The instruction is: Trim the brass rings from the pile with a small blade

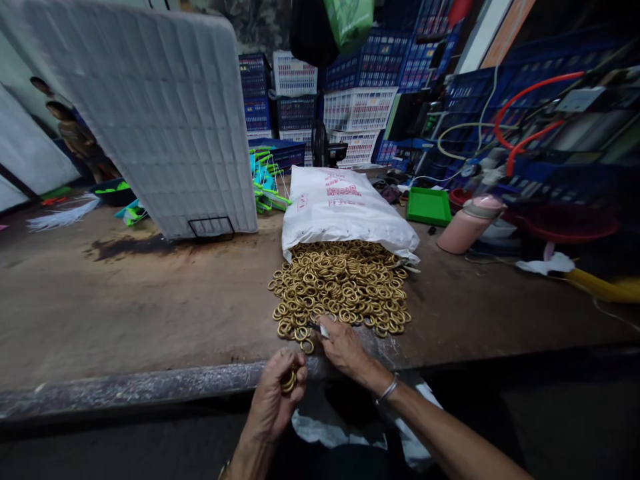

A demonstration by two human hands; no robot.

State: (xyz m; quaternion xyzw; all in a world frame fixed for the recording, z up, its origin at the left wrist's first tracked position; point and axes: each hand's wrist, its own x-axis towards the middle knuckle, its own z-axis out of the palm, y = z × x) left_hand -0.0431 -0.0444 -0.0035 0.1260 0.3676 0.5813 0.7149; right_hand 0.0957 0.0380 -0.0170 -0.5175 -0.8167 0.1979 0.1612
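A heap of several brass rings point(343, 287) spills from the mouth of a white sack point(343, 210) lying on the brown worktable point(125, 307). My left hand point(276, 400) is at the table's front edge, fingers curled round a small stack of brass rings point(289, 382). My right hand point(343, 348) rests at the near edge of the heap, fingers pinched on a small dark-and-white tool point(319, 329) whose tip touches the rings. A bracelet circles my right wrist.
A large white quilted panel point(160, 113) stands at the back left. A pink flask point(467, 223) and a green tray point(429, 205) sit right of the sack. Stacked crates point(357, 107), hoses and machinery fill the back right. People stand far left.
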